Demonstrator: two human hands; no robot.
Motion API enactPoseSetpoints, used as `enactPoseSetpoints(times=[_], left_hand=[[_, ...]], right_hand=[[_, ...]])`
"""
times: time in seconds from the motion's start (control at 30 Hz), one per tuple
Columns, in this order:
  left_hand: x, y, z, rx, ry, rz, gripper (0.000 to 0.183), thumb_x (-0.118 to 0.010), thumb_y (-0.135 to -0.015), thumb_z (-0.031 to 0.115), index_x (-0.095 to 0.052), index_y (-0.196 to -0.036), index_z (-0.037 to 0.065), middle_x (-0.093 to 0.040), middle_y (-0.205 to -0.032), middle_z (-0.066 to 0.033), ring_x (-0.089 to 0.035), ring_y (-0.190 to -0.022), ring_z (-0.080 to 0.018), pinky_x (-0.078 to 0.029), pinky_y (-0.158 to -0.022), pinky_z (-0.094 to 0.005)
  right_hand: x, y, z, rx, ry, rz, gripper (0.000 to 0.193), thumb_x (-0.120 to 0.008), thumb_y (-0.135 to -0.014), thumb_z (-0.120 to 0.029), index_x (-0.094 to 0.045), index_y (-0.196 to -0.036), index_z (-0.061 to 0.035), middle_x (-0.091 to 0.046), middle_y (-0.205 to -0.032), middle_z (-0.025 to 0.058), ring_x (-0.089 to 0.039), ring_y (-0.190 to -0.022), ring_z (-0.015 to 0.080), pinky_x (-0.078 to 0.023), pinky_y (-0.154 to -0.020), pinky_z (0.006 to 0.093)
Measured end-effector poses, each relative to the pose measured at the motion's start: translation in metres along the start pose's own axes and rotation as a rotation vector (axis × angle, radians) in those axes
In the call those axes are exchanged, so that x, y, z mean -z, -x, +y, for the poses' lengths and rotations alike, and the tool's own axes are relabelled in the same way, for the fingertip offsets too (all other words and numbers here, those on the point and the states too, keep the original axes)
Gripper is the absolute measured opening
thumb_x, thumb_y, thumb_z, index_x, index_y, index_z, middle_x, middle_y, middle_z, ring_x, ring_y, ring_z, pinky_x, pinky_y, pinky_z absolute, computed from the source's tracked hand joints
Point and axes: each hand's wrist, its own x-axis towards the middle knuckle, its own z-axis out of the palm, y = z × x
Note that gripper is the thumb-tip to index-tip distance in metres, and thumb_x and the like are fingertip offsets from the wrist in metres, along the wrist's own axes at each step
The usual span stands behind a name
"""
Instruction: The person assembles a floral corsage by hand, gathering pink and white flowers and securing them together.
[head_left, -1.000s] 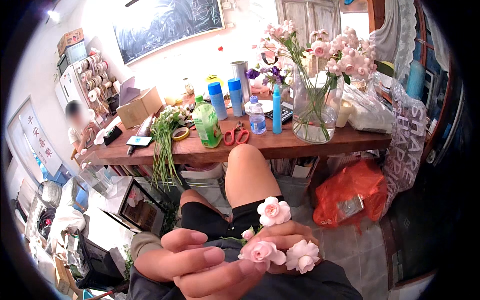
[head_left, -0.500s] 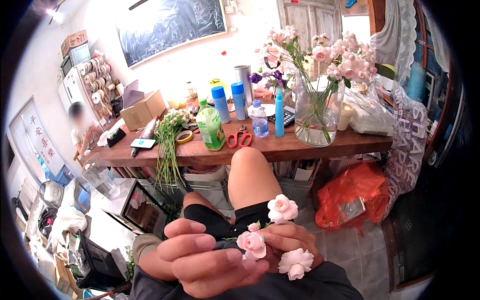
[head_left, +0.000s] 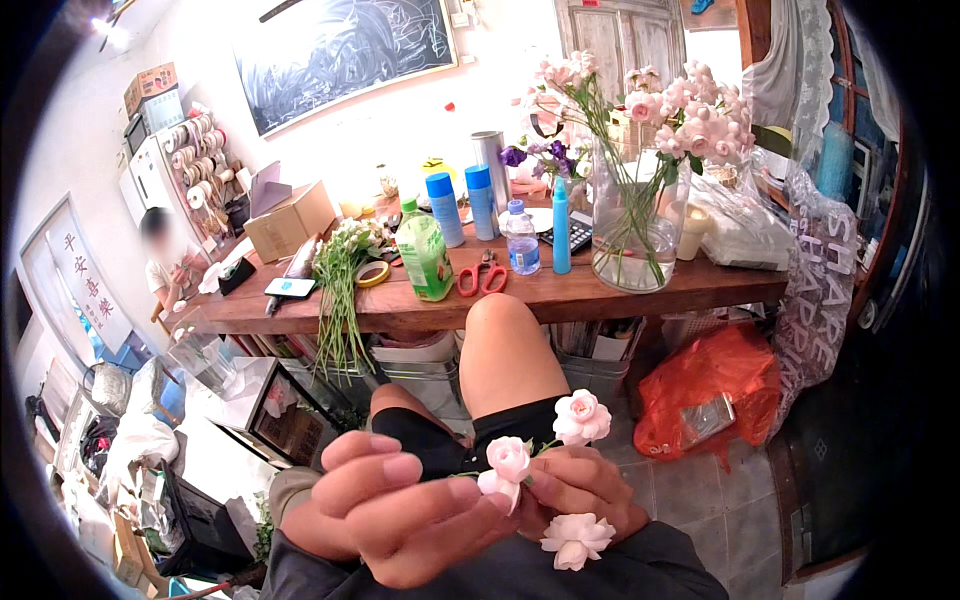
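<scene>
A spray of pale pink roses is held in my right hand point(head_left: 585, 490), its fingers closed round the green stem. One open bloom point(head_left: 582, 417) stands above that hand, and another, looser flower point(head_left: 578, 541) hangs below it. The middle pink rose point(head_left: 508, 460) faces up between my two hands. From the left, my left hand point(head_left: 420, 510) reaches across with its fingertips pinched at this rose's lower petals. The other fingers of that hand are loosely bent and apart. Much of the stem is hidden behind the hands.
A wooden table point(head_left: 400, 318) lies ahead. It bears cut green stems point(head_left: 343, 310), red-handled scissors point(head_left: 482, 278), a green bottle point(head_left: 424, 255), blue-capped cans and a glass vase point(head_left: 640, 245) of pink roses. An orange-red bag point(head_left: 705, 390) rests at right. Another person point(head_left: 172, 262) sits far left.
The middle rose has tipped upward, and my left fingertips have come against its lower petals. The upper bloom has shifted slightly right and the lower one slightly left.
</scene>
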Motion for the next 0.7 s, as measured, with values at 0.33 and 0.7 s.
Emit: enactPoseSetpoints(times=[0.33,0.7], left_hand=[[0.008,-0.01,-0.015,0.116,0.451,-0.067,0.044,-0.095,-0.062,0.044,-0.071,-0.095,0.027,-0.06,-0.105,-0.0025,-0.054,-0.095,-0.0258,-0.047,-0.072,-0.043],[0.022,-0.038,-0.045,0.716,1.33,-0.492,0.036,-0.088,-0.077,-0.001,-0.071,-0.108,-0.008,-0.076,-0.102,-0.0184,-0.075,-0.096,-0.0249,-0.058,-0.089,-0.0361]], right_hand=[[0.003,-0.009,-0.001,-0.064,-0.092,-0.047,0.036,-0.084,-0.085,-0.004,-0.072,-0.119,-0.0003,-0.075,-0.114,0.0115,-0.077,-0.092,0.0223,-0.064,-0.078,0.0324],[0.0,-0.013,0.006,-0.153,-0.455,-0.143,0.024,-0.078,-0.09,-0.004,-0.075,-0.114,-0.0074,-0.079,-0.108,0.0112,-0.079,-0.099,0.0255,-0.063,-0.087,0.0382]])
